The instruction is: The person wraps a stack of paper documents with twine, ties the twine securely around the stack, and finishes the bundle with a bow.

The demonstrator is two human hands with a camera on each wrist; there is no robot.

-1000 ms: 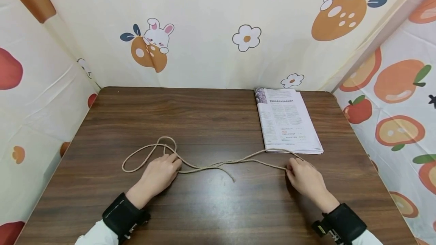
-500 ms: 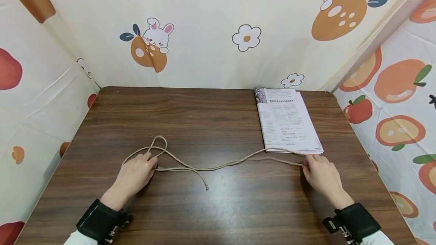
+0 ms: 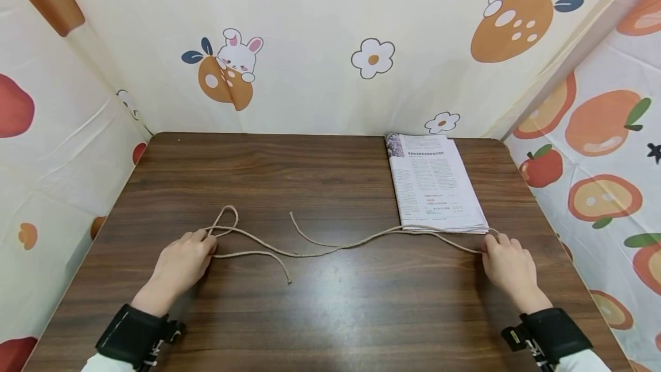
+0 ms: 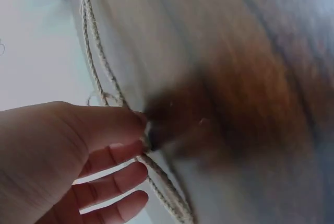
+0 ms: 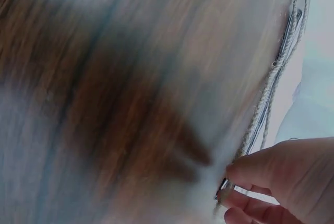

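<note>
A thin beige rope (image 3: 310, 255) stretches across the brown table between two hands. On the left, my left hand (image 3: 181, 263) pinches it between thumb and fingers, with a small loop behind the hand and one loose end curving toward the front. My right hand (image 3: 510, 268) pinches the rope near the front right corner of the booklet; strands run from it toward the middle. Another loose end points to the back at mid-table. In the left wrist view, the thumb (image 4: 112, 125) presses on the rope. The right wrist view has rope strands (image 5: 266, 96) leading up from the right fingertips.
A printed booklet (image 3: 439, 182) lies at the back right of the wooden table (image 3: 330, 314), with rope passing over its front edge. Patterned sheets (image 3: 310, 45) hang behind and at both sides. Each wrist wears a black band (image 3: 131, 334).
Both hands have moved apart, the left one leftward and the right one rightward, drawing the rope out. The left loop has shrunk, and a loose end has come out at mid-table.
</note>
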